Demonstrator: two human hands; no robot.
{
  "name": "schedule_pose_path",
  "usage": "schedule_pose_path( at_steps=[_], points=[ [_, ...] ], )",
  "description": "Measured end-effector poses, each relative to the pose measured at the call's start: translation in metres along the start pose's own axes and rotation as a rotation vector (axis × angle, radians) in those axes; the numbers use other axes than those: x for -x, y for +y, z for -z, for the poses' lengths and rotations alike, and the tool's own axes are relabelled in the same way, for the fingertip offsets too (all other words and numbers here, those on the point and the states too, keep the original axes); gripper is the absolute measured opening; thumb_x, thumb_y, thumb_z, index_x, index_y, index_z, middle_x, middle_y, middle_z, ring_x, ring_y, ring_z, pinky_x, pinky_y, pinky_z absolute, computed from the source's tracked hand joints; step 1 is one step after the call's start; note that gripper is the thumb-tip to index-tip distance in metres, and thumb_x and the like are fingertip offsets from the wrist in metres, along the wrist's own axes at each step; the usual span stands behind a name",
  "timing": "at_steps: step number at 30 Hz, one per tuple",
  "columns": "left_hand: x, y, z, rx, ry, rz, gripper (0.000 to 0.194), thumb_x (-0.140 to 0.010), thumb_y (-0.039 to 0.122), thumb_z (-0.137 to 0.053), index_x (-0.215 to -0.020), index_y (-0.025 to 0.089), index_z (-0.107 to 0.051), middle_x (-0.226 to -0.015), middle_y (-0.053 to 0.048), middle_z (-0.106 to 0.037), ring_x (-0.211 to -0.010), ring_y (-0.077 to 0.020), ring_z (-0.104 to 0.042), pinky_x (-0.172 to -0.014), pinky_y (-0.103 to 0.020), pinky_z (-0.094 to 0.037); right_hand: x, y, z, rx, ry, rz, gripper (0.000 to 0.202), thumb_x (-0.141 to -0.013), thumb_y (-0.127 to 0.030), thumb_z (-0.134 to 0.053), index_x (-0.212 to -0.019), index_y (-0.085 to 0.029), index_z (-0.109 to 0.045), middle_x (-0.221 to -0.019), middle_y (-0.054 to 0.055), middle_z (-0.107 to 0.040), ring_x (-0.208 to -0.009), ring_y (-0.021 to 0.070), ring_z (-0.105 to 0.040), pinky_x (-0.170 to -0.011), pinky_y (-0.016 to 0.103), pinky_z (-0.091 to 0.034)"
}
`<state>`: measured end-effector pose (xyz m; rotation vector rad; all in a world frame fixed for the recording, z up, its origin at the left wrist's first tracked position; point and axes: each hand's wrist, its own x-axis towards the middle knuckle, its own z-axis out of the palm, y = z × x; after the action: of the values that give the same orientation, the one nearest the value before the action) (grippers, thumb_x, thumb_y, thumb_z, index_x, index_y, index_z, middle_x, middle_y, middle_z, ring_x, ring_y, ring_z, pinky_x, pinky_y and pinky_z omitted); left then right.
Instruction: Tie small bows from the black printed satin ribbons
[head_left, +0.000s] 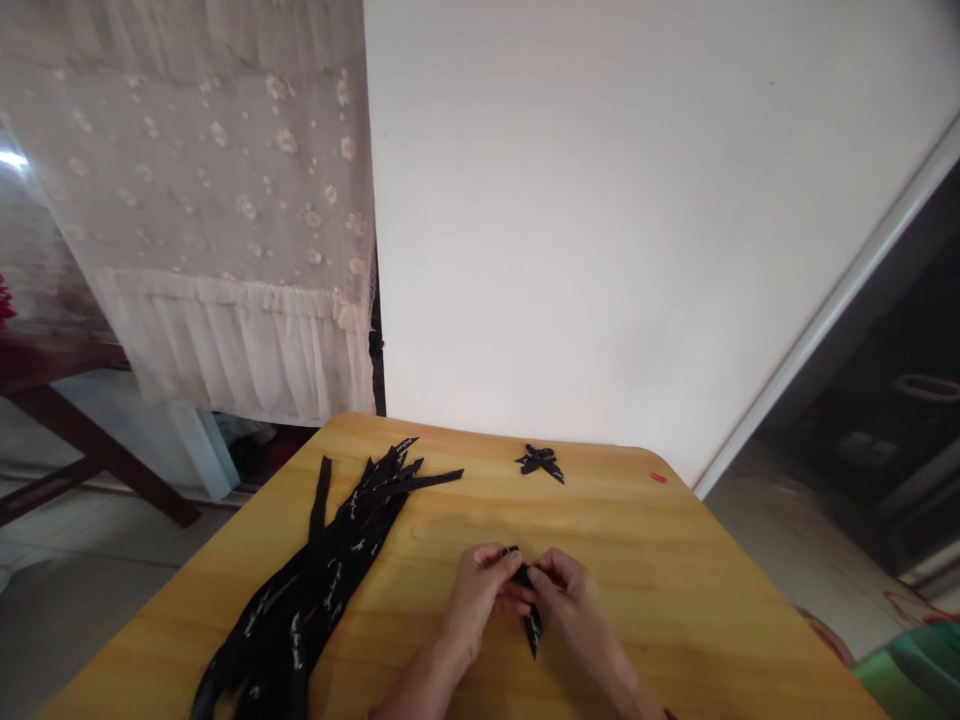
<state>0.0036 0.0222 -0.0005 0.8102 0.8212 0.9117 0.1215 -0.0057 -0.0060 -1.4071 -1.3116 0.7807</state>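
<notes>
Pinching 1 black printed ribbon point(532, 630), the left hand point(480, 590) and right hand point(568, 595) have thumbs and fingers closed on it, its pointed end hanging toward 6 o'clock. From the hands, a heap of black printed ribbons point(322, 590) stretches from 8 to 10; 1 ribbon bow point(538, 459) lies at 12, near the far edge; a red scrap point(658, 478) sits at 2. Toward 3, wooden tabletop point(675, 590) spans out to its right edge. A white panel point(555, 250) stands beyond the far edge.
</notes>
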Motion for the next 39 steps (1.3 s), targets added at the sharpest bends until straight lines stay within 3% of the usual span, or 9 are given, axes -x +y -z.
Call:
schedule_pose_path(
  at_steps=[12, 39],
  points=[
    [-0.0003, -0.0008, -0.0029, 0.0, 0.02, -0.011, 0.028, -0.058, 0.036, -0.063, -0.063, 0.011, -0.052, -0.056, -0.003, -0.061, -0.048, -0.0163, -0.06, -0.044, -0.024, -0.045, 0.0004, 0.0095, -0.002, 0.039, 0.009, 0.026, 0.02, -0.071, -0.028, -0.049, -0.055, -0.017, -0.045, -0.049, -0.004, -0.042, -0.046, 0.0088, -0.039, -0.043, 0.02, -0.031],
    [-0.0021, -0.0078, -0.003, 0.052, 0.075, -0.094, 0.026, -0.063, 0.037, -0.058, -0.06, 0.014, -0.048, -0.05, -0.001, -0.06, -0.042, -0.0151, -0.058, -0.041, -0.023, -0.044, 0.0067, 0.0011, -0.0065, 0.0, 0.041, 0.111, 0.015, -0.073, -0.028, -0.047, -0.065, -0.017, -0.051, -0.056, -0.001, -0.051, -0.054, 0.0128, -0.047, -0.05, 0.021, -0.038]
  ],
)
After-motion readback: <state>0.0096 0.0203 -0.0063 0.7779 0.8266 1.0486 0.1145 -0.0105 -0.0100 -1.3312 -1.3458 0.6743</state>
